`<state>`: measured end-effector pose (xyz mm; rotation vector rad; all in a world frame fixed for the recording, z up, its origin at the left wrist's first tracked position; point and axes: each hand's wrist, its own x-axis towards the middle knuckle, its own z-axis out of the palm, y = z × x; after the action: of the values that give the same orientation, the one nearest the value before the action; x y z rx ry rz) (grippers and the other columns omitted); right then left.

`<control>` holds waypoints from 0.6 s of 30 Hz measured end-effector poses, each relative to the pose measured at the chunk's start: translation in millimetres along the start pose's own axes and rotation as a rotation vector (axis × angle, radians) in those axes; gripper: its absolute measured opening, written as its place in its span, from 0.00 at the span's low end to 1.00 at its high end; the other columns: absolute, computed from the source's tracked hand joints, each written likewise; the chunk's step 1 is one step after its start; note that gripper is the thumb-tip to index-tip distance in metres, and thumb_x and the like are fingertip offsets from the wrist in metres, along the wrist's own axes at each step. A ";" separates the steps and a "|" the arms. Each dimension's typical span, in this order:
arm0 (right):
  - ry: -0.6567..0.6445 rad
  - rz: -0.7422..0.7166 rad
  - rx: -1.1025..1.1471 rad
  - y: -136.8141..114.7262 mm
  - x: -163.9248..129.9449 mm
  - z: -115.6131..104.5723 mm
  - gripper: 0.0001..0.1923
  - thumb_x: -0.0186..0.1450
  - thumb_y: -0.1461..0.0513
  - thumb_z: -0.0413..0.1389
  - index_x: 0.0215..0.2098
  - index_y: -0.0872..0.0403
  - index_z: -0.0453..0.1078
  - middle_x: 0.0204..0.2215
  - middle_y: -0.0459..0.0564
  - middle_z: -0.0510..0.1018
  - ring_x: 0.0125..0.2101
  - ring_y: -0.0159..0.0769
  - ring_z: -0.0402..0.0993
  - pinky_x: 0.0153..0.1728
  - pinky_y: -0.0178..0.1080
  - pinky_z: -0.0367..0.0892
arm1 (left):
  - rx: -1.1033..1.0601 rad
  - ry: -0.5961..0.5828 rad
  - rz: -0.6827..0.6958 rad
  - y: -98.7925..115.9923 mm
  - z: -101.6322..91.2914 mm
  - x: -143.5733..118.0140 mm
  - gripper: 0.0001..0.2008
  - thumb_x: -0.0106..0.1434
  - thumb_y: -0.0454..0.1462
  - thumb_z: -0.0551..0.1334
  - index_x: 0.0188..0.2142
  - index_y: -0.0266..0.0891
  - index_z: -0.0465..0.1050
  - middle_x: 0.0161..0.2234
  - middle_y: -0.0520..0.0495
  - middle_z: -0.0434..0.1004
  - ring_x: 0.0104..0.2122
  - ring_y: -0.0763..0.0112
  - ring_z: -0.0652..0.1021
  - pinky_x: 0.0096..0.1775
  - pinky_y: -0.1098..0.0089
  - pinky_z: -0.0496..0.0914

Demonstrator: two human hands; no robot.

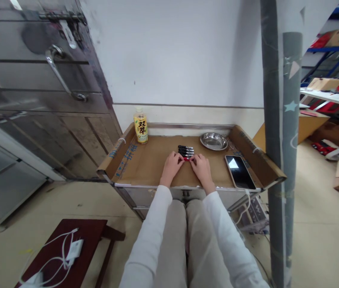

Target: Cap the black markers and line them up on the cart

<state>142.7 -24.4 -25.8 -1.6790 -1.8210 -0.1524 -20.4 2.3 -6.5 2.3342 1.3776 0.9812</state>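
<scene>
A row of several black marker pens (185, 150) lies side by side on the cardboard-covered tabletop (151, 164). Nearest to me in that row is a red marker pen (186, 159), lying crosswise. The fingers of my left hand (173, 163) are pinched on its left end. My right hand (200, 165) pinches the right end in the same way. Both wrists rest near the table's front edge, and my fingertips partly cover the red pen's ends.
A yellow-labelled drink bottle (141, 127) stands at the back left. A round metal dish (214, 141) sits at the back right, with a phone (239, 172) in front of it. Cardboard walls (255, 154) edge the sides. A grey wrapped pole (286, 120) rises at the right.
</scene>
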 end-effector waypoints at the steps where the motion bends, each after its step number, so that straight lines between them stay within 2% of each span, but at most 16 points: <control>1: 0.001 0.003 -0.002 -0.1 0.3 0.3 0.10 0.70 0.62 0.48 0.38 0.53 0.72 0.35 0.53 0.74 0.38 0.41 0.68 0.39 0.39 0.57 | 0.023 0.005 -0.009 -0.2 0.4 0.3 0.01 0.63 0.34 0.63 0.36 0.40 0.71 0.37 0.49 0.68 0.39 0.67 0.73 0.46 0.65 0.68; 7: 0.005 0.020 0.001 -0.4 2.0 2.3 0.10 0.69 0.63 0.48 0.37 0.54 0.71 0.35 0.53 0.76 0.38 0.42 0.69 0.40 0.40 0.57 | 0.112 0.005 -0.014 0.9 0.9 0.9 0.02 0.64 0.35 0.63 0.36 0.39 0.71 0.37 0.48 0.69 0.38 0.66 0.73 0.43 0.66 0.67; 11: 0.056 0.048 0.116 1.4 1.9 1.6 0.11 0.68 0.63 0.45 0.42 0.55 0.69 0.37 0.55 0.77 0.38 0.41 0.70 0.41 0.40 0.60 | 0.132 0.049 -0.029 3.8 -2.0 1.0 0.02 0.65 0.36 0.62 0.36 0.40 0.71 0.37 0.47 0.71 0.39 0.65 0.74 0.43 0.66 0.67; 14: 0.120 0.085 0.135 2.9 3.3 0.7 0.13 0.68 0.64 0.44 0.44 0.57 0.69 0.38 0.57 0.76 0.39 0.43 0.70 0.42 0.42 0.62 | 0.161 0.158 -0.071 2.3 -2.4 2.2 0.02 0.65 0.36 0.60 0.36 0.40 0.71 0.37 0.46 0.73 0.39 0.64 0.74 0.44 0.65 0.67; 18: 0.201 0.122 0.034 4.4 5.0 5.5 0.18 0.66 0.66 0.43 0.50 0.60 0.68 0.45 0.63 0.75 0.44 0.46 0.69 0.45 0.45 0.62 | 0.168 0.390 -0.213 -8.5 4.9 5.6 0.07 0.66 0.32 0.55 0.40 0.39 0.71 0.41 0.39 0.74 0.44 0.58 0.74 0.48 0.59 0.67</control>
<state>144.8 -16.7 -29.0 -1.6815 -1.5610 -0.2280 -21.1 12.0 -12.3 2.1205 1.8763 1.3488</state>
